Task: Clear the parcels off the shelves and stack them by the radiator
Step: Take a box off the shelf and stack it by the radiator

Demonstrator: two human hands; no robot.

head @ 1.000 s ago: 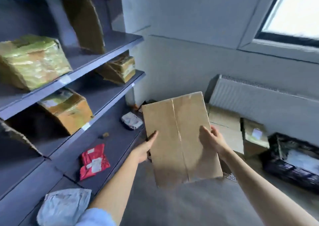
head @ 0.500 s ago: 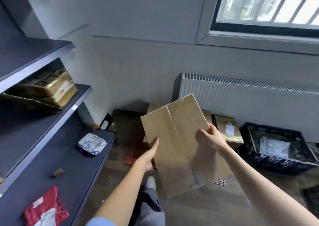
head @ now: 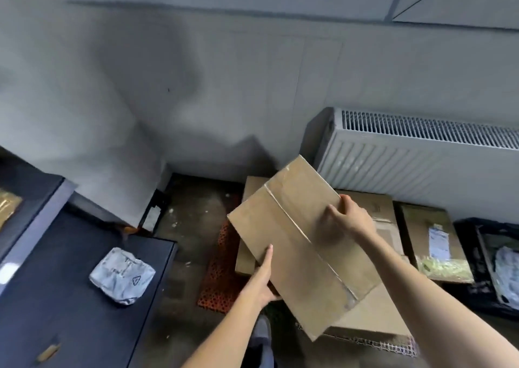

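gripping cardboard box (head: 292,244), between hands, seemingly tilted

A plain brown cardboard box (head: 297,244), a white ribbed radiator (head: 415,159), a dark blue-grey shelf (head: 70,297), an orange perforated mat (head: 222,277).

Cardboard box (head: 297,244) was held tilted by left hand (head: 259,280) at its near edge and right hand (head: 346,220) at its far edge, above stacked boxes (head: 376,210) beside radiator (head: 407,165), grey parcel (head: 122,275) lay on dark shelf (head: 70,297).
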